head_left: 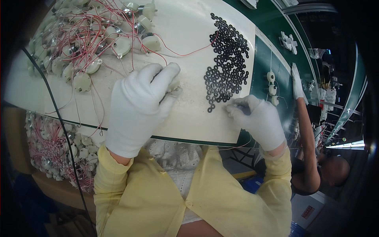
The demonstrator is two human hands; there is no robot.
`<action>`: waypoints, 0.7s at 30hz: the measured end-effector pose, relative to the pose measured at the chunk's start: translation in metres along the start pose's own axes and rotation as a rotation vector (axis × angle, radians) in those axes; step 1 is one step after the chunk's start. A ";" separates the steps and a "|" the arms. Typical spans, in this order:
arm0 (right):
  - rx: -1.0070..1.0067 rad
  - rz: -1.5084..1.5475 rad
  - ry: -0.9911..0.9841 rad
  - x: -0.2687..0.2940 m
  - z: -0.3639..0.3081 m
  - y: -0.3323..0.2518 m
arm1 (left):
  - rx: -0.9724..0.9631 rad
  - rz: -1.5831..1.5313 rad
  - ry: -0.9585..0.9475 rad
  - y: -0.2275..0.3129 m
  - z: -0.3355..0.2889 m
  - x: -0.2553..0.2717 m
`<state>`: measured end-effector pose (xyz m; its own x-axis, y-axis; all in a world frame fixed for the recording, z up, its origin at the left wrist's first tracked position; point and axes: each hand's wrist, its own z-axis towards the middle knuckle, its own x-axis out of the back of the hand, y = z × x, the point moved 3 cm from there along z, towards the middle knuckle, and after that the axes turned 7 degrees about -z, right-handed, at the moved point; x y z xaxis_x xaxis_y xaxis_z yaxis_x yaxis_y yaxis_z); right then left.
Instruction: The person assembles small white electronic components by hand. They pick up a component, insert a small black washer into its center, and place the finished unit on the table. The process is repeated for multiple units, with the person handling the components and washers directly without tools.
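My left hand (136,104), in a white glove, is closed around a small off-white motor (174,84) above the white board (185,122). Most of that motor is hidden by my thumb and fingers. My right hand (260,120), gloved too, is at the lower right of a spread of small black rings (229,59). Its thumb and fingertips are pinched together, and whatever sits between them cannot be made out. To the far left, a heap of off-white motors (82,81) with red and white wires covers the board's corner.
Below the table's left edge stands a brown carton (63,185) full of wired motors (59,150). A black cable (59,114) runs down in front of it. Right of the board, several motors (272,90) rest on the green surface, near another person's gloved hand (297,81).
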<state>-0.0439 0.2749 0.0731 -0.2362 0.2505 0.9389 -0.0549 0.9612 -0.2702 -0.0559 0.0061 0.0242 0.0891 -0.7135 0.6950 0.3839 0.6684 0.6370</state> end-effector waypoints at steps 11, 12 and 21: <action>0.299 -0.225 0.130 -0.006 -0.013 -0.002 | -0.028 -0.013 0.016 -0.002 -0.002 -0.001; 0.295 -0.246 0.139 -0.007 -0.014 -0.002 | -0.030 -0.013 0.016 -0.002 -0.002 -0.001; -0.081 -0.117 0.267 -0.011 -0.017 0.058 | -0.046 -0.033 0.018 -0.003 -0.003 -0.003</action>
<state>-0.0279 0.3301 0.0506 0.0312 0.1488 0.9884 0.0130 0.9887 -0.1493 -0.0548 0.0055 0.0194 0.0915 -0.7390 0.6675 0.4289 0.6342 0.6433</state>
